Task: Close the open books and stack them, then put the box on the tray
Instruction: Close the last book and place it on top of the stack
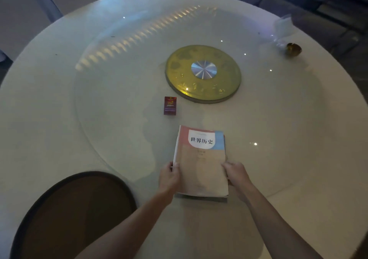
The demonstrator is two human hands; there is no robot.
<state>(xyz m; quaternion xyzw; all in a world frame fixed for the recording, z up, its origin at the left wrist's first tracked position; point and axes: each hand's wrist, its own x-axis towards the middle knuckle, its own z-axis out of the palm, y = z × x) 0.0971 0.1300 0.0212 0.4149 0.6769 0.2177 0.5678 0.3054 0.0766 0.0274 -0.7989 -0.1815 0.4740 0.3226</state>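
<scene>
A closed book with a pink, beige and blue cover [201, 159] lies on top of another book whose edges show beneath it, near the table's front. My left hand [169, 176] grips the stack's left edge and my right hand [237, 174] grips its right edge. A small dark red box [170, 105] stands on the glass beyond the books, apart from them. A dark brown oval tray [59, 215] with a black rim sits at the front left, with nothing on it.
The round white table [39, 119] carries a glass turntable with a gold hub [203, 73] at its middle. A small gold object [293, 49] and clear wrapping [282, 27] lie at the far right. Chairs stand beyond the far edge.
</scene>
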